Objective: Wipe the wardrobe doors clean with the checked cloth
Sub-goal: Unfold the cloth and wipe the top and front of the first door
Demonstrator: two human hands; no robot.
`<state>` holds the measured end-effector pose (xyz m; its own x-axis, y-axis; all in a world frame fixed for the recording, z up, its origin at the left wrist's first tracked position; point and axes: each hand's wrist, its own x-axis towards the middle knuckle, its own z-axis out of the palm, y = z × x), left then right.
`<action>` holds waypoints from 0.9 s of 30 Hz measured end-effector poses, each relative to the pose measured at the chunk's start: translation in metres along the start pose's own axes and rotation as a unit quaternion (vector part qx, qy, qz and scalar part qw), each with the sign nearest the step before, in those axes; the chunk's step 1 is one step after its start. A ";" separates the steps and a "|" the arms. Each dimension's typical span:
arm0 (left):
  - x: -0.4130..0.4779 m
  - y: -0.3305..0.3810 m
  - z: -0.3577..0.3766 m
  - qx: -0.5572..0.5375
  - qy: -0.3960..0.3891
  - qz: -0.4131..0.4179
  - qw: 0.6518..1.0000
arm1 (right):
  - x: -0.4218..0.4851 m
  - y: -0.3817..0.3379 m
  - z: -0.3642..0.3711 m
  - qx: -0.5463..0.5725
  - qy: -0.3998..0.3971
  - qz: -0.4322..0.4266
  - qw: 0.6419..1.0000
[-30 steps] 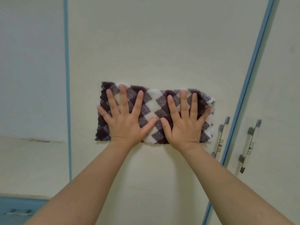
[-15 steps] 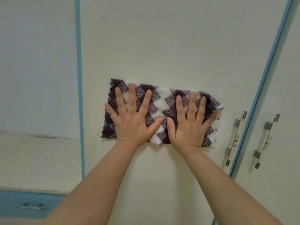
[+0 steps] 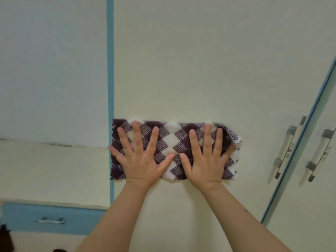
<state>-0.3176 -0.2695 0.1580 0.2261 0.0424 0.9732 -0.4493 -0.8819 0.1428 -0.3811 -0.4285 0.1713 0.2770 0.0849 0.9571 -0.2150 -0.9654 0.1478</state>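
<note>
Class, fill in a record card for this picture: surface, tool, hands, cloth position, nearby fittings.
Surface: cream wardrobe door
Tool: checked cloth, purple and white, spread flat against the door
Hands: left hand presses the cloth's left half, right hand its right half; fingers straight and spread
Cloth position: left edge reaches the blue strip; right edge stops short of the handles
Nearby fittings: two metal handles to the right; blue drawer lower left

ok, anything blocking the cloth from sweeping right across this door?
Nothing visible. The left hand and right hand press flat on the checked cloth, and the door to its right is bare up to the handle near the door's right edge. The cloth's left end meets the blue strip.
</note>
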 end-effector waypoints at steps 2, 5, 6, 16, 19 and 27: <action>-0.010 -0.006 0.001 0.001 -0.001 0.003 1.000 | -0.009 -0.005 0.002 0.000 -0.004 -0.008 1.000; -0.021 -0.014 0.002 -0.008 -0.007 0.015 1.000 | -0.022 -0.012 0.005 0.001 -0.011 -0.010 1.000; -0.022 -0.015 0.002 -0.008 -0.008 0.020 1.000 | -0.025 -0.013 0.005 0.001 -0.013 -0.008 1.000; -0.047 -0.025 0.005 -0.010 -0.021 0.043 0.999 | -0.054 -0.019 0.011 -0.006 -0.021 -0.022 1.000; -0.060 -0.026 0.006 -0.011 -0.033 0.041 0.999 | -0.067 -0.019 0.014 -0.014 -0.024 -0.035 0.999; -0.112 -0.026 0.006 -0.002 -0.091 0.009 0.996 | -0.112 -0.024 0.018 -0.026 -0.052 -0.045 0.997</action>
<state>-0.3257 -0.2546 0.0443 0.3705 -0.0589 0.9270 -0.4572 -0.8803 0.1268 -0.3904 -0.4197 0.0560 0.3920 0.1430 0.9088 -0.2319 -0.9406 0.2480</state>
